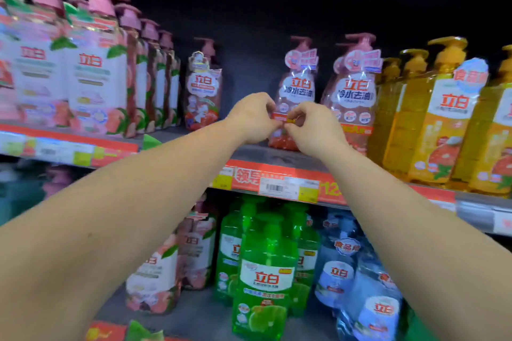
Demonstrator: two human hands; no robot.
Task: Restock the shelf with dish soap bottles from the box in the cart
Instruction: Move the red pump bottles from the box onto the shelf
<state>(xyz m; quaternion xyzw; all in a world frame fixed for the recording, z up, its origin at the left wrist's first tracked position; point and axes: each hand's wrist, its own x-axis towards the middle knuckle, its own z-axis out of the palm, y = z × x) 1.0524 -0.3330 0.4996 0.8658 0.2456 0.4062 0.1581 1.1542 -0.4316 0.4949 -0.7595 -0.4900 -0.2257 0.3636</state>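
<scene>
Fingers of both hands, left and right, pinch the label band on an upright pink pump bottle; long axis vertical, nozzle pointing left, standing on the shelf beside its twin.

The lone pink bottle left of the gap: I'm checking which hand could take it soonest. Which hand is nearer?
Left. The left hand is just right of the lone pink bottle; the right hand is farther right, by the red bottle.
</scene>
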